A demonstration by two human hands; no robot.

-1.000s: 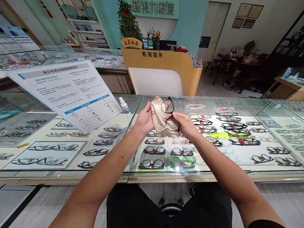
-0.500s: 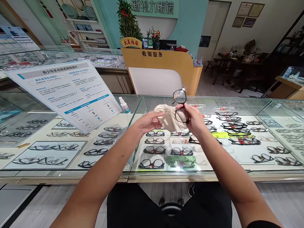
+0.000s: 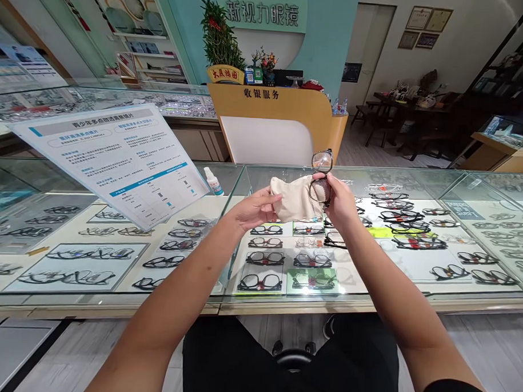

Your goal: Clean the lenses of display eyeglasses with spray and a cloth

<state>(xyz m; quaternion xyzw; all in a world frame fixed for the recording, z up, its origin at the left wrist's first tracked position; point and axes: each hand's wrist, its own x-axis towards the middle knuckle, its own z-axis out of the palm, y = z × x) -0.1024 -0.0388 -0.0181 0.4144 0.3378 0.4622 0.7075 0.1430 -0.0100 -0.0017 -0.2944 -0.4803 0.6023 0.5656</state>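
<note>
Above the glass counter, my right hand (image 3: 341, 200) grips a pair of dark-framed eyeglasses (image 3: 322, 162), turned upright with one lens above the other. A cream cleaning cloth (image 3: 290, 200) stretches between my two hands, its right part behind the lower lens. My left hand (image 3: 256, 208) pinches the cloth's left end between thumb and fingers. Part of the right hand's fingers is hidden behind the glasses and cloth.
The glass display counter (image 3: 257, 306) holds many eyeglass frames. A large printed sheet (image 3: 112, 156) stands tilted at the left, near a small white spray bottle (image 3: 213, 182). Beyond is a wooden cashier desk (image 3: 273, 108).
The eyeglasses and my right hand have moved slightly right. The cloth now looks flatter and more stretched out, and the upper lens faces me more.
</note>
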